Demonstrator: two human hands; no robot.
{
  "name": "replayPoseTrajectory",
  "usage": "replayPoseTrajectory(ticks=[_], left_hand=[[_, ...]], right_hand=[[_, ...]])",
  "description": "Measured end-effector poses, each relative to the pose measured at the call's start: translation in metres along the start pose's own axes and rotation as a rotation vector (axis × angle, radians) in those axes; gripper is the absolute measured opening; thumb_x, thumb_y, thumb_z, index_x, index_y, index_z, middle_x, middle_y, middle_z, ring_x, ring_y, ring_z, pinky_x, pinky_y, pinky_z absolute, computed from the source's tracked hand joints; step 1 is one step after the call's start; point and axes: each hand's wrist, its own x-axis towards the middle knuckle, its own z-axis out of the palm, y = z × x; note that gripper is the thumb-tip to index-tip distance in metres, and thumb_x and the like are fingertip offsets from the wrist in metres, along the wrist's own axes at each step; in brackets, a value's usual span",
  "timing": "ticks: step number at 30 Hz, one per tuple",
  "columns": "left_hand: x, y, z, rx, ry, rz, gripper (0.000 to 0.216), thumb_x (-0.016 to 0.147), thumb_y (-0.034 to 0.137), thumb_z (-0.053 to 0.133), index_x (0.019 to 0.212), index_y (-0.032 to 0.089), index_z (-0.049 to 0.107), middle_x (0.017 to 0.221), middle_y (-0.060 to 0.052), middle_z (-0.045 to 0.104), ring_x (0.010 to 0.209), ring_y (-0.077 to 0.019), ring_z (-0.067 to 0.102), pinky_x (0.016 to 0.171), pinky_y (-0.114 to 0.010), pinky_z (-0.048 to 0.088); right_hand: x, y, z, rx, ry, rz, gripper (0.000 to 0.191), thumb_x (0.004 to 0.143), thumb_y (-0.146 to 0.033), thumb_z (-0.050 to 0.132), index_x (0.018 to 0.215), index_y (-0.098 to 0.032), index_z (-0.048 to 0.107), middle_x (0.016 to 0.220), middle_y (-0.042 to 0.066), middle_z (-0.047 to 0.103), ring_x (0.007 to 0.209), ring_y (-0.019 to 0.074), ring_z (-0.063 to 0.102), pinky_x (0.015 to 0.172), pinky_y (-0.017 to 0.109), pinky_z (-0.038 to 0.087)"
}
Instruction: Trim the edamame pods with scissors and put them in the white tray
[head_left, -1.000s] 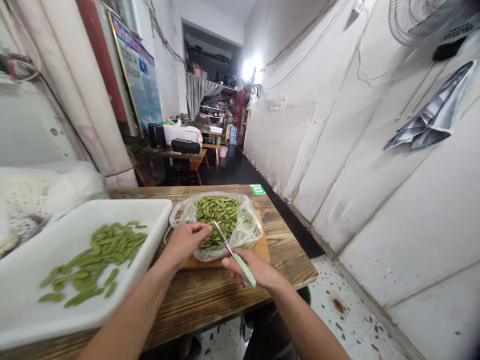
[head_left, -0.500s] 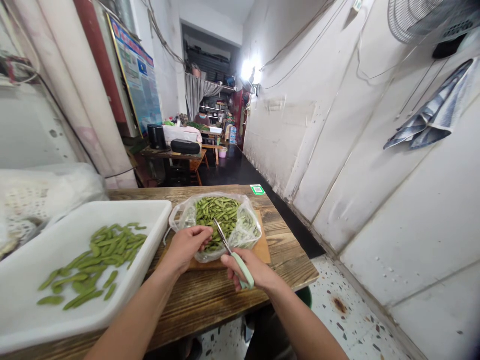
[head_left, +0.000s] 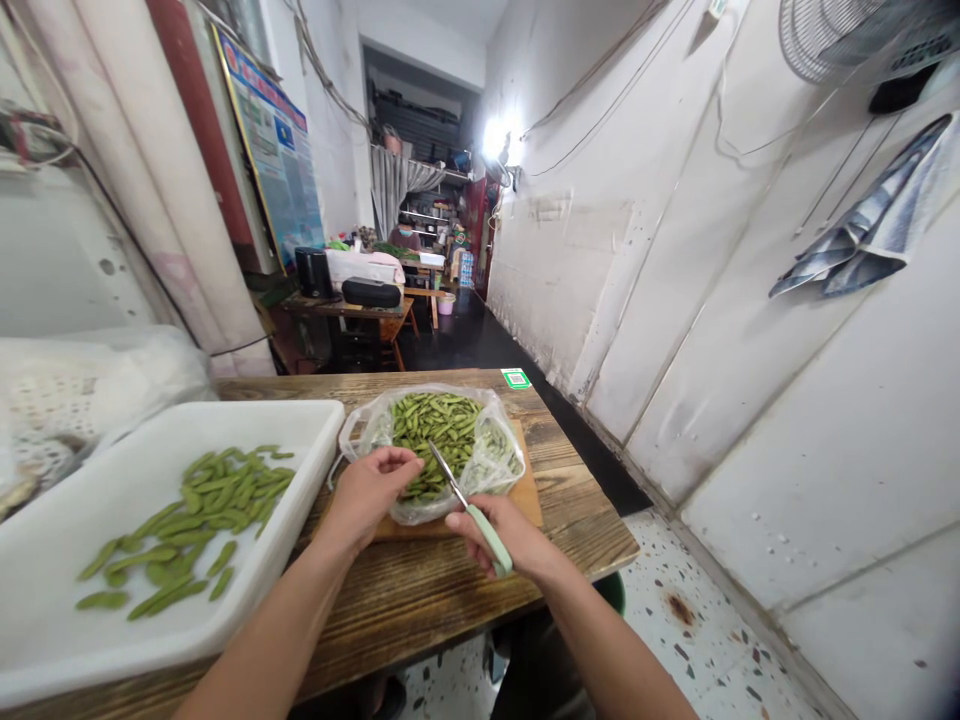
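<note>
Green-handled scissors [head_left: 486, 535] are gripped in my right hand [head_left: 502, 530], their blades pointing up and left over the pods and looking closed. My left hand [head_left: 375, 490] is closed in a pinch at the near left side of a clear plastic bag [head_left: 499, 465]. Whatever sits between its fingertips is too small or hidden to make out. Green soybean pods [head_left: 439, 420] fill the open bag, which rests on a wooden board [head_left: 529, 490]. More loose pods [head_left: 217, 495] lie in a white plastic tray [head_left: 322, 425] to the left of my left forearm.
Everything stands on a wooden table [head_left: 577, 500] with a green QR-code card [head_left: 516, 378] at its far edge. A plastic bag with a white perforated basket [head_left: 75, 400] sits at the far left. Beyond are another table [head_left: 330, 308] and a person [head_left: 405, 238] at the back.
Both hands stay almost where they were. The scissors have turned slightly in my right hand, and its handles now look more closed together.
</note>
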Motion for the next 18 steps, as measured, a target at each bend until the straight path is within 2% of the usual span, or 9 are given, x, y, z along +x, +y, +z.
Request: replayPoseTrajectory(ticks=[2, 6, 11, 14, 18], left_hand=[[0.0016, -0.0024, 0.0001, 0.002, 0.032, 0.025, 0.034, 0.054, 0.045, 0.075, 0.068, 0.016, 0.066, 0.052, 0.004, 0.057, 0.047, -0.0095, 0.045, 0.048, -0.022, 0.036], [0.003, -0.003, -0.0004, -0.029, 0.002, 0.008, 0.04, 0.054, 0.049, 0.075, 0.074, 0.016, 0.068, 0.053, 0.004, 0.058, 0.046, -0.0099, 0.046, 0.048, -0.023, 0.037], [0.0025, 0.0017, -0.0002, -0.067, 0.015, -0.033, 0.044, 0.051, 0.05, 0.076, 0.077, 0.016, 0.068, 0.062, 0.0, 0.065, 0.059, -0.0146, 0.06, 0.052, -0.024, 0.044], [0.0036, 0.0022, 0.0, -0.162, 0.041, -0.066, 0.04, 0.049, 0.043, 0.078, 0.076, 0.017, 0.066, 0.064, 0.0, 0.067, 0.062, -0.0155, 0.064, 0.059, -0.027, 0.05], [0.004, -0.0004, -0.0004, -0.286, 0.005, -0.086, 0.038, 0.049, 0.033, 0.08, 0.079, 0.016, 0.065, 0.07, -0.001, 0.07, 0.067, -0.0154, 0.066, 0.074, -0.031, 0.054]], right_hand=[[-0.0002, 0.001, -0.0003, 0.012, 0.006, -0.004, 0.041, 0.074, -0.057, 0.067, 0.082, -0.018, 0.057, 0.051, -0.007, 0.051, 0.034, 0.0061, 0.044, 0.031, 0.016, 0.038], [-0.0026, 0.0009, 0.0002, 0.006, 0.015, -0.008, 0.042, 0.074, -0.056, 0.066, 0.09, -0.019, 0.059, 0.053, -0.007, 0.051, 0.036, 0.0062, 0.044, 0.032, 0.017, 0.037], [-0.0057, 0.0025, 0.0011, -0.087, 0.021, -0.025, 0.04, 0.074, -0.056, 0.068, 0.09, -0.02, 0.063, 0.052, -0.005, 0.049, 0.035, 0.0068, 0.043, 0.033, 0.018, 0.036], [-0.0071, 0.0042, 0.0015, -0.115, 0.014, -0.031, 0.04, 0.073, -0.057, 0.067, 0.087, -0.02, 0.063, 0.053, -0.004, 0.05, 0.037, 0.0077, 0.044, 0.033, 0.019, 0.037], [-0.0084, 0.0022, 0.0024, -0.079, 0.016, -0.005, 0.04, 0.073, -0.057, 0.068, 0.09, -0.02, 0.062, 0.052, -0.005, 0.05, 0.036, 0.0079, 0.044, 0.033, 0.019, 0.037]])
